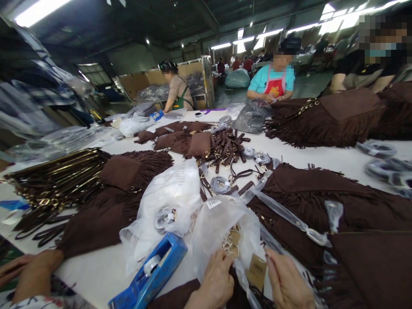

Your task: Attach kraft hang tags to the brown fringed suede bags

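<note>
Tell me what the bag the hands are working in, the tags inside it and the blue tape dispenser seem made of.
Plastic bag: thin translucent film, crinkled and glossy. Tags: matte brown card, probably kraft paper. Tape dispenser: hard blue plastic, smooth with a sheen.

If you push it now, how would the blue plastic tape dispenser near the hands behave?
The blue plastic tape dispenser looks rigid, so it would likely slide as one piece on the smooth white table. It lies low and long, so tipping seems unlikely. It probably nudges the thin white plastic bag touching it.
</note>
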A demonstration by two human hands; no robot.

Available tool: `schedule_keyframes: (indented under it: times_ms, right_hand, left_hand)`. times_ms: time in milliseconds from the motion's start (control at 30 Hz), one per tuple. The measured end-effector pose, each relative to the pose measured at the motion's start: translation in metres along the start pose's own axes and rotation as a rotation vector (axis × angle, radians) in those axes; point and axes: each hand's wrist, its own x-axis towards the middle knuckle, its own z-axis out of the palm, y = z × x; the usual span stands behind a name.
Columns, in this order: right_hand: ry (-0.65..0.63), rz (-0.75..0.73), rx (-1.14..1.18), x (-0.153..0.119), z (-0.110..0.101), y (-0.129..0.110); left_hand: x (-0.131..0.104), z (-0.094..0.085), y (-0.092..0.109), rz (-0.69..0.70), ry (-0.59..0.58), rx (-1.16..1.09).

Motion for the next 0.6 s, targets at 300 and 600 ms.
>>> schedule_keyframes:
  times_ms: [300,600]
  right_hand:
    - [-0.374,0.292,0.282,-0.019,0.064,-0.009]
    - [-0.461,0.903,0.696,-0.02,0.064,-0.004]
  left_hand:
    - [-0.001,0.015,-0.005,-0.06,0.057,0.041]
    - [-0.003,0.024,-0.008,0.044,0.086,-0.247]
